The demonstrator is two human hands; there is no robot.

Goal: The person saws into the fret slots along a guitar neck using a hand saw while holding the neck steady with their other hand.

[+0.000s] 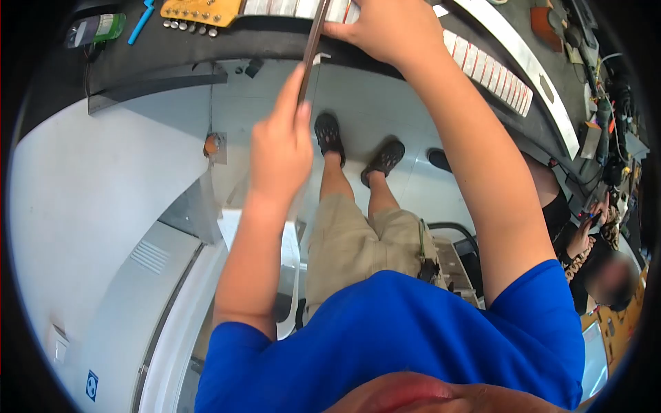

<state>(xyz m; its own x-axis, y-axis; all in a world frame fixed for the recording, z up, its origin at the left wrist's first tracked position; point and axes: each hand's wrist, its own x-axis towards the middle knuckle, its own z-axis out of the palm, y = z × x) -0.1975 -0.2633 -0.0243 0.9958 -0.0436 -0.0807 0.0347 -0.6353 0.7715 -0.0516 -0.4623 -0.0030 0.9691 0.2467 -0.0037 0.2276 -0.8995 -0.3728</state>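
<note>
My left hand [281, 148] is closed around a long thin dark bar [313, 48] that looks like a file, with the index finger stretched along it. The bar points away from me and crosses a guitar neck [485, 65], whose fretboard shows pale strips with red lines between them. Its yellow headstock [200, 10] with metal tuners lies to the left. Over the middle of the neck rests my right hand [396, 31], its thumb at the near side close to the bar. The upper frame edge cuts off the other fingers, so their grip is partly hidden.
A curved-looking white strip [551, 103] lies beyond the neck on the dark bench. At the far left are a green-labelled bottle [103, 29] and a blue stick-like tool [141, 22]. Tools and cables crowd the right side, where another person [585, 234] sits.
</note>
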